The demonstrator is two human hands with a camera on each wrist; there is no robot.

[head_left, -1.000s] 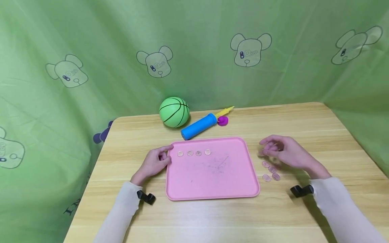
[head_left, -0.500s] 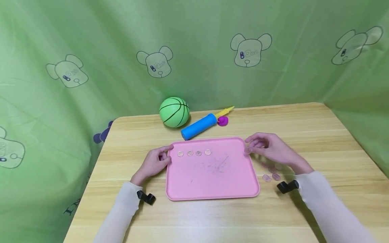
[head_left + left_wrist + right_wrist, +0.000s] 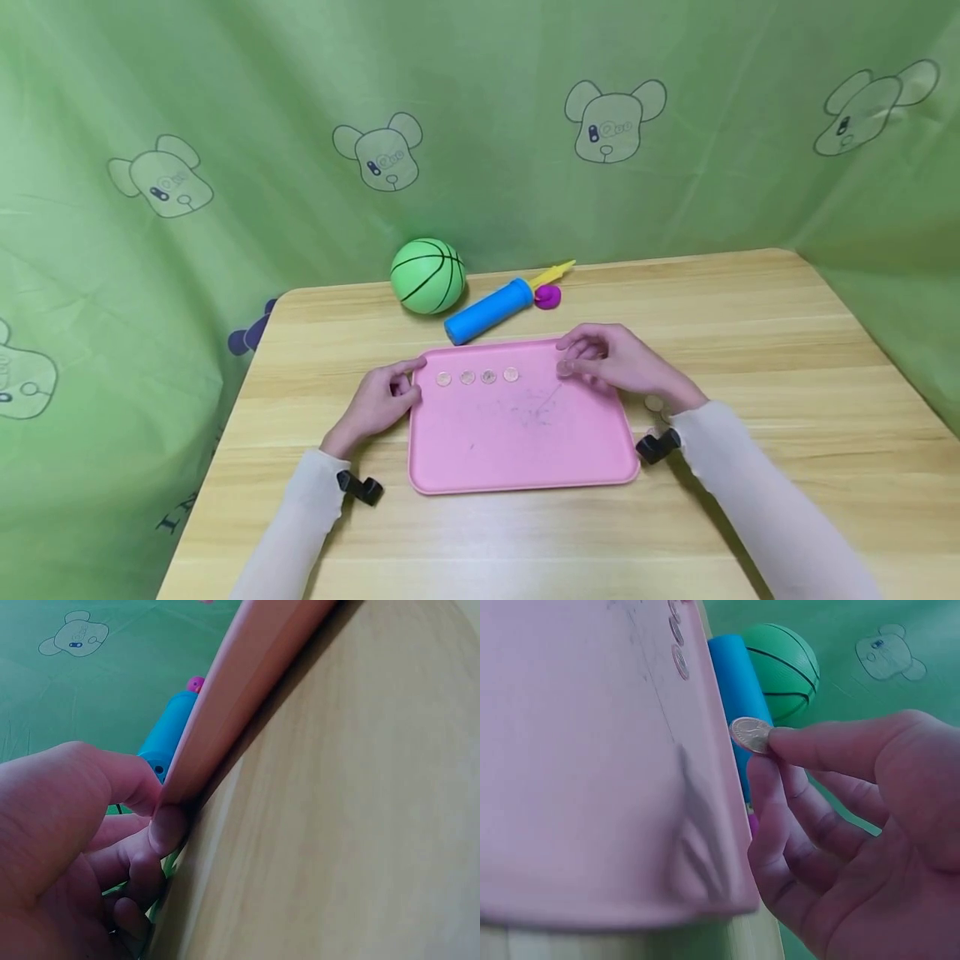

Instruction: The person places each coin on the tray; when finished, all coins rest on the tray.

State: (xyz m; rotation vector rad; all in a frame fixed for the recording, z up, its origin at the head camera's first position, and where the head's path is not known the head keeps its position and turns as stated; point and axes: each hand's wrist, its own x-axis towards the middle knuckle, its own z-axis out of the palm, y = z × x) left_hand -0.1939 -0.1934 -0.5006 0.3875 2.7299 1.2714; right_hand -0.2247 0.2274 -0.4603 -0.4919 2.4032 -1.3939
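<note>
My right hand (image 3: pixel 618 358) pinches a silvery coin (image 3: pixel 751 735) between thumb and fingertip, over the right part of a pink tray (image 3: pixel 517 454). In the right wrist view the coin is held tilted above the tray, its embossed face showing. Several coins (image 3: pixel 467 377) lie in a row near the tray's back edge, to the left of this hand. My left hand (image 3: pixel 381 400) grips the tray's left rim near the back corner; the left wrist view shows thumb and fingers on that rim (image 3: pixel 202 731).
Beyond the tray's right edge are loose coins (image 3: pixel 654 403), partly hidden by the right wrist. Behind the tray stand a green ball (image 3: pixel 427 277), a blue hand pump (image 3: pixel 489 311) with a yellow nozzle, and a small purple object (image 3: pixel 547 297). A green curtain (image 3: pixel 480 200) backs the table.
My right hand has moved left, from above the loose coins across the tray's right rim, carrying the coin. The left hand stays at the rim.
</note>
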